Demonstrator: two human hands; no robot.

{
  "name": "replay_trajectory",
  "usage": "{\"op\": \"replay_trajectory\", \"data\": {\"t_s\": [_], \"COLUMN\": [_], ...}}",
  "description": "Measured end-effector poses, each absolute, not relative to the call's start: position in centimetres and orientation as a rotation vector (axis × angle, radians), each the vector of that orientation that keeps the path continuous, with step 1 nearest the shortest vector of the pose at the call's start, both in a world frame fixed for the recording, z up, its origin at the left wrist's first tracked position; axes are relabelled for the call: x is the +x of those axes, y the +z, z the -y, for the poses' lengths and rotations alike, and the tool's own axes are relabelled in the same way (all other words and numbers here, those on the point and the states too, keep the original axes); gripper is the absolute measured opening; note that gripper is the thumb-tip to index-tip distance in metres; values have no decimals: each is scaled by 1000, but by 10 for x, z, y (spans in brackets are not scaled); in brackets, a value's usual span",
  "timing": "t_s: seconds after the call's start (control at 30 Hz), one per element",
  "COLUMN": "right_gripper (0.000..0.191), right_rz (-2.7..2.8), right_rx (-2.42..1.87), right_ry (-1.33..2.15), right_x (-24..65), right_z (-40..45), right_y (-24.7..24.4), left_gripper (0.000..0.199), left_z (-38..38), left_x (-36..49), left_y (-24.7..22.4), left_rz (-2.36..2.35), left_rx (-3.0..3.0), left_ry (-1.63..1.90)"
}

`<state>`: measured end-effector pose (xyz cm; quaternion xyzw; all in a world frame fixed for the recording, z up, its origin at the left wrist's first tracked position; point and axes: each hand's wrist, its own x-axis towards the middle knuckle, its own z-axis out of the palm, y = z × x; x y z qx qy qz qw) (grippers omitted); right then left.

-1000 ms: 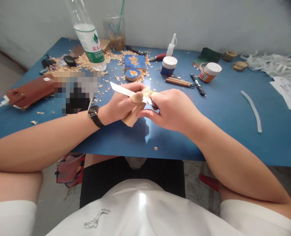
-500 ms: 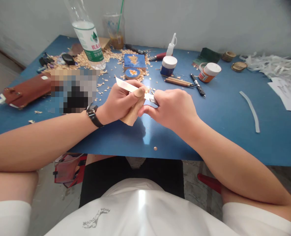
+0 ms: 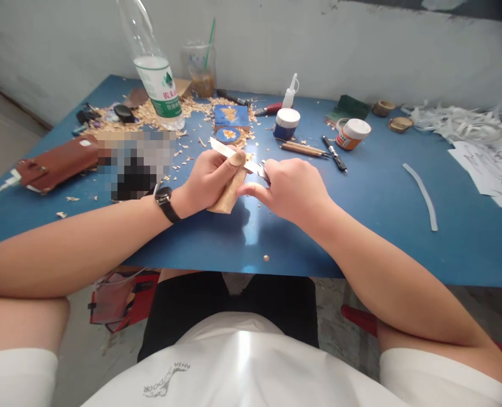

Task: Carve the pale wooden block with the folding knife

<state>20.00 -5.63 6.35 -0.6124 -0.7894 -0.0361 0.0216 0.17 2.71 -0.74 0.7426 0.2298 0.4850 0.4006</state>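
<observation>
Blue worktop (image 3: 361, 226) meets a grey wall (image 3: 255, 51), with wood shavings (image 3: 198, 106) strewn towards its far left. Near them stand a clear plastic bottle (image 3: 160, 90) with a green-and-white label and a clear cup (image 3: 195, 68) holding brown liquid (image 3: 203, 85) and a green straw (image 3: 211, 44). White lids cover a blue jar (image 3: 286, 126) and an orange jar (image 3: 349, 137). Above the worktop, the left hand (image 3: 204, 183) has its grip clamped around a pale wooden block (image 3: 229, 196), long axis slanting near-left to far-right. The right hand's (image 3: 295, 186) grip closes on a silvery knife (image 3: 221, 148), tip pointing far left.
</observation>
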Motion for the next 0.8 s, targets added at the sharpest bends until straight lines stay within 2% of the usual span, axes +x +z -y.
{"op": "replay_trajectory", "data": {"t_s": [0.17,0.3,0.63,0.8], "right_gripper": [65,65,80,86], "right_rz": [2577,2602,2430,2359], "right_rx": [-1678,-1614,-1826,-1930], "right_ry": [-96,-73,-125,-147], "right_x": [206,212,207,201], "right_z": [53,53,57,61], "right_y": [66,66,57,60], "left_gripper": [70,61,64,74], "left_z": [-26,-23,-18,-15], "left_x": [-1,-2,4,7], "left_y": [3,2,-7,-5], "left_rz": [-399,-400,-537,-675], "left_rx": [1954,1957,1863,1942], "left_ry": [974,1083,1284,1334]}}
